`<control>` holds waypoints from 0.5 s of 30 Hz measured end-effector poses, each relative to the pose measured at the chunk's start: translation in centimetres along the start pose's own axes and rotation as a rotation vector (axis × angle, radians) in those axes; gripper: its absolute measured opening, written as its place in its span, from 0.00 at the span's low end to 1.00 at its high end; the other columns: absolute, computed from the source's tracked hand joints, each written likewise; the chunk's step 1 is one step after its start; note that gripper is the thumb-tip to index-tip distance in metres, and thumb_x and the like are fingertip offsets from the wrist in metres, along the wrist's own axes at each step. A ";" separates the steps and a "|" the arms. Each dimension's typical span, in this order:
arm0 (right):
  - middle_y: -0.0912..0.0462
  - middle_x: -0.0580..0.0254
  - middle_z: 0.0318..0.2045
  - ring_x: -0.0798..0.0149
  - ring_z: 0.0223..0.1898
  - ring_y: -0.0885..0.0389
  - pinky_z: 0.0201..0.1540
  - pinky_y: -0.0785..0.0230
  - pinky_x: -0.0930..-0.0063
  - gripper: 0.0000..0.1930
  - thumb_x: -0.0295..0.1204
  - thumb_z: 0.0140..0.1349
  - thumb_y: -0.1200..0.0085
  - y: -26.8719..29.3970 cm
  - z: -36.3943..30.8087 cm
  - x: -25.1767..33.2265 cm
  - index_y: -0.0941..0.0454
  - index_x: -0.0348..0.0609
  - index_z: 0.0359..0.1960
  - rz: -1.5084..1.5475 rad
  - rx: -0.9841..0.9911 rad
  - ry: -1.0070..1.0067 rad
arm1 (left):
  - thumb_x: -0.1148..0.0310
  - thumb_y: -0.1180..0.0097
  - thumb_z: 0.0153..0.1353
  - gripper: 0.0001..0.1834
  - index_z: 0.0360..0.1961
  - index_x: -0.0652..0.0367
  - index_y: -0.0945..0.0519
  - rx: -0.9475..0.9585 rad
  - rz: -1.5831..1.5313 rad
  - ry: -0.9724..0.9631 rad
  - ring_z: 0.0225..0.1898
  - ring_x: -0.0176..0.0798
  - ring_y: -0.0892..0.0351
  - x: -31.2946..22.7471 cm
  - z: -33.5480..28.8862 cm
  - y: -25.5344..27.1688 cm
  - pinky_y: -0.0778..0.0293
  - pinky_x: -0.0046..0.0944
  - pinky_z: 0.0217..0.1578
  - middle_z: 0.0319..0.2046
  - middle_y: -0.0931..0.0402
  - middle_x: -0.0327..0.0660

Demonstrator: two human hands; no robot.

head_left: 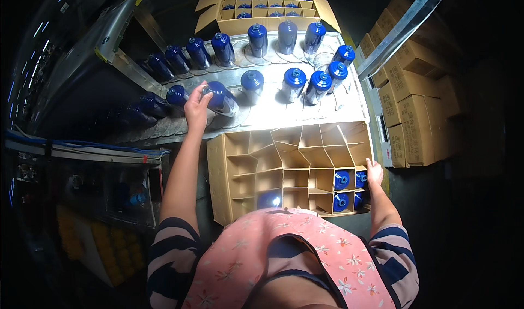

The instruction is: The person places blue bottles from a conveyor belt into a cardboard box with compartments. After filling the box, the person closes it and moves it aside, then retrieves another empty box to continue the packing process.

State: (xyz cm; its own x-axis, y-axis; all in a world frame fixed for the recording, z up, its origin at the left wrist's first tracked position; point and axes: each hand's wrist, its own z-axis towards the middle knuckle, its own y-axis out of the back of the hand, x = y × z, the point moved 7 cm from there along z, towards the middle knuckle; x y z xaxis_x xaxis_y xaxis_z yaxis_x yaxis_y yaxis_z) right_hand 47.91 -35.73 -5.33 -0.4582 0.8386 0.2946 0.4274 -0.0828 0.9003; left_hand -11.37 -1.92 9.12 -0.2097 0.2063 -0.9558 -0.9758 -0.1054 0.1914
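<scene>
My left hand reaches over the metal conveyor and has its fingers closed at the top of a blue bottle, which leans slightly. More blue bottles stand near it, among them one bottle to its right. My right hand grips the right edge of an open cardboard box in front of my body. Cardboard dividers split the box into cells. Several blue bottles sit in its right cells, beside my right hand. One more bottle shows at the near side, partly hidden by my apron.
Two rows of blue bottles stand along the conveyor. Behind it is another divided carton filled with bottles. Stacked cartons stand at the right, past a slanting metal post. A dark machine housing covers the left end.
</scene>
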 end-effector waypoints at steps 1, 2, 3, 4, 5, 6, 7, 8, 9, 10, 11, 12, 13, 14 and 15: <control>0.17 0.45 0.41 0.44 0.47 0.21 0.50 0.31 0.56 0.25 0.53 0.62 0.51 -0.1 0.3 0.3 0.18 0.45 0.46 0.006 0.000 0.000 | 0.74 0.39 0.57 0.17 0.49 0.65 0.22 -0.010 0.089 0.000 0.51 0.38 0.22 1.4 1.7 -0.9 0.30 0.34 0.54 0.55 0.23 0.47; 0.17 0.45 0.41 0.44 0.47 0.20 0.50 0.31 0.56 0.25 0.53 0.62 0.51 -0.2 0.7 0.6 0.18 0.45 0.46 0.012 0.000 -0.001 | 0.73 0.39 0.57 0.18 0.49 0.65 0.22 -0.002 0.211 -0.041 0.50 0.35 0.22 2.5 3.0 -1.9 0.30 0.32 0.53 0.54 0.22 0.45; 0.17 0.45 0.41 0.44 0.47 0.20 0.50 0.31 0.56 0.25 0.53 0.63 0.51 -0.3 1.0 1.0 0.18 0.45 0.46 0.018 0.006 -0.001 | 0.72 0.39 0.58 0.18 0.50 0.64 0.22 0.003 0.343 -0.025 0.49 0.32 0.22 3.9 4.3 -2.8 0.30 0.31 0.52 0.52 0.21 0.43; 0.17 0.45 0.41 0.44 0.47 0.20 0.50 0.31 0.57 0.25 0.52 0.63 0.51 -0.4 1.3 1.3 0.18 0.44 0.46 0.017 0.011 -0.007 | 0.69 0.38 0.55 0.17 0.45 0.62 0.21 0.018 0.312 -0.021 0.50 0.48 0.21 5.1 5.7 -3.9 0.29 0.39 0.52 0.53 0.22 0.46; 0.17 0.45 0.41 0.44 0.47 0.20 0.50 0.31 0.57 0.25 0.52 0.63 0.51 -0.3 1.6 1.7 0.18 0.44 0.46 0.020 0.005 -0.007 | 0.69 0.38 0.55 0.16 0.46 0.61 0.21 0.027 0.298 -0.005 0.51 0.48 0.22 6.3 6.6 -5.0 0.30 0.39 0.53 0.52 0.22 0.46; 0.17 0.45 0.41 0.44 0.47 0.20 0.50 0.31 0.57 0.25 0.52 0.63 0.51 -0.3 1.9 2.0 0.18 0.43 0.46 0.024 0.010 -0.008 | 0.69 0.37 0.55 0.17 0.46 0.61 0.21 0.025 0.322 -0.024 0.52 0.48 0.23 7.0 7.1 -5.9 0.30 0.39 0.54 0.53 0.22 0.45; 0.17 0.44 0.41 0.44 0.47 0.20 0.50 0.31 0.57 0.25 0.52 0.63 0.51 -0.3 2.1 2.3 0.18 0.43 0.46 0.028 0.014 -0.009 | 0.69 0.37 0.55 0.17 0.47 0.60 0.21 0.020 0.341 -0.014 0.52 0.48 0.23 7.8 7.4 -6.7 0.31 0.40 0.54 0.53 0.22 0.45; 0.17 0.44 0.41 0.44 0.47 0.20 0.50 0.31 0.57 0.24 0.51 0.64 0.51 -0.3 2.2 2.7 0.19 0.43 0.46 0.036 0.002 -0.004 | 0.68 0.37 0.55 0.18 0.47 0.60 0.21 0.018 0.358 0.018 0.53 0.48 0.24 8.5 7.7 -7.2 0.31 0.40 0.55 0.54 0.23 0.45; 0.17 0.44 0.41 0.44 0.47 0.21 0.50 0.31 0.57 0.24 0.51 0.63 0.51 -0.4 2.4 3.1 0.19 0.43 0.46 0.030 0.005 -0.002 | 0.68 0.37 0.55 0.18 0.47 0.59 0.21 0.033 0.392 -0.024 0.53 0.48 0.24 8.5 7.8 -7.6 0.31 0.40 0.55 0.54 0.23 0.45; 0.17 0.44 0.41 0.44 0.47 0.21 0.51 0.31 0.56 0.24 0.51 0.63 0.51 -0.5 2.6 3.4 0.19 0.44 0.45 0.025 0.009 0.001 | 0.68 0.36 0.55 0.18 0.48 0.58 0.21 0.053 0.424 -0.044 0.53 0.48 0.24 8.5 7.8 -8.0 0.31 0.40 0.55 0.54 0.23 0.45; 0.17 0.45 0.41 0.44 0.47 0.21 0.51 0.31 0.56 0.23 0.51 0.63 0.51 -0.6 2.7 3.6 0.19 0.44 0.45 0.013 0.022 -0.010 | 0.68 0.36 0.55 0.18 0.48 0.58 0.21 0.072 0.456 -0.065 0.53 0.48 0.24 8.4 7.7 -8.2 0.31 0.40 0.56 0.54 0.23 0.44; 0.17 0.44 0.42 0.44 0.48 0.21 0.51 0.31 0.55 0.23 0.50 0.64 0.51 -0.9 3.2 4.0 0.19 0.44 0.45 -0.010 0.026 -0.003 | 0.68 0.36 0.54 0.20 0.49 0.56 0.21 0.084 0.425 -0.078 0.53 0.48 0.24 8.2 7.4 -8.0 0.31 0.40 0.56 0.55 0.24 0.44; 0.17 0.44 0.42 0.44 0.48 0.21 0.51 0.31 0.55 0.23 0.50 0.64 0.52 -1.0 3.4 4.4 0.19 0.44 0.45 -0.006 0.021 0.021 | 0.68 0.36 0.54 0.20 0.50 0.55 0.21 0.096 0.428 -0.051 0.53 0.48 0.25 8.2 7.2 -7.8 0.31 0.40 0.56 0.55 0.24 0.44; 0.17 0.44 0.42 0.44 0.48 0.21 0.51 0.32 0.55 0.23 0.50 0.64 0.52 -1.3 3.7 4.8 0.19 0.43 0.45 -0.008 0.029 0.034 | 0.68 0.36 0.54 0.21 0.50 0.55 0.21 0.097 0.403 -0.032 0.54 0.48 0.25 8.1 6.9 -7.6 0.32 0.40 0.57 0.55 0.24 0.44; 0.17 0.44 0.41 0.43 0.48 0.21 0.51 0.32 0.55 0.23 0.50 0.64 0.52 -1.6 3.9 5.0 0.19 0.43 0.45 -0.010 0.034 0.047 | 0.68 0.36 0.54 0.21 0.51 0.55 0.21 0.099 0.378 -0.013 0.54 0.48 0.25 8.1 6.6 -7.5 0.32 0.40 0.57 0.55 0.24 0.44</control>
State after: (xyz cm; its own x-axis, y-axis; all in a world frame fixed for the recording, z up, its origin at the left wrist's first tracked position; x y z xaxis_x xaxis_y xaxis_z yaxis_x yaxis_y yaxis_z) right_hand 47.99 -29.33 -6.51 -0.4980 0.8131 0.3014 0.4487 -0.0559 0.8920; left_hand -6.13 6.99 1.40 -0.5555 0.1835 -0.8110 -0.8308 -0.0823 0.5504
